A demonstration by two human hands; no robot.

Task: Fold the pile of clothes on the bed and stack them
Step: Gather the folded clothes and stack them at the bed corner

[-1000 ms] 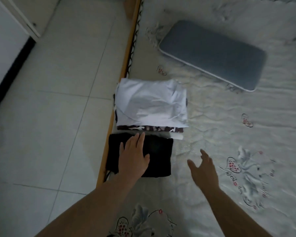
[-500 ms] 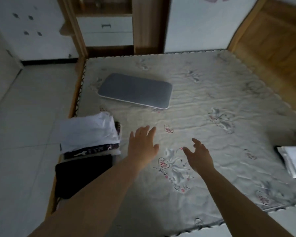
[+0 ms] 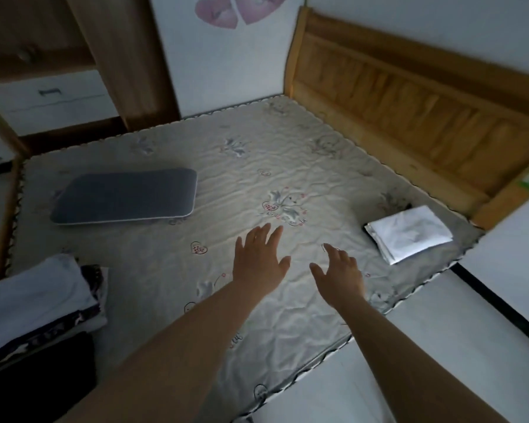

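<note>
While both arms reach out over the bed (image 3: 287,166), neither hand has hold of anything. The left hand (image 3: 258,259) is spread flat with its fingers straight and slightly fanned, and the right hand (image 3: 339,274) is held loosely with relaxed fingers and the thumb apart. Whether either palm touches the quilted mattress cover cannot be told.

At the near left edge of the bed sits a stack of folded clothes (image 3: 40,303): a pale garment on top, a dark patterned layer showing beneath it. Just in front of that stack lies a folded black garment (image 3: 40,380), partly cut off by the frame's lower edge. Well apart from these, near the right corner of the bed, lies a folded white garment (image 3: 408,232), close to the wooden headboard (image 3: 409,102).

A flat grey pillow (image 3: 126,196) rests on the far left part of the mattress, between the stack and the wooden cabinet (image 3: 126,56) that stands past the bed's far edge. A white drawer (image 3: 49,96) with a dark handle sits beside that cabinet. Two pink heart stickers (image 3: 239,9) mark the white wall above. Nothing lies between the hands and the white garment.
</note>
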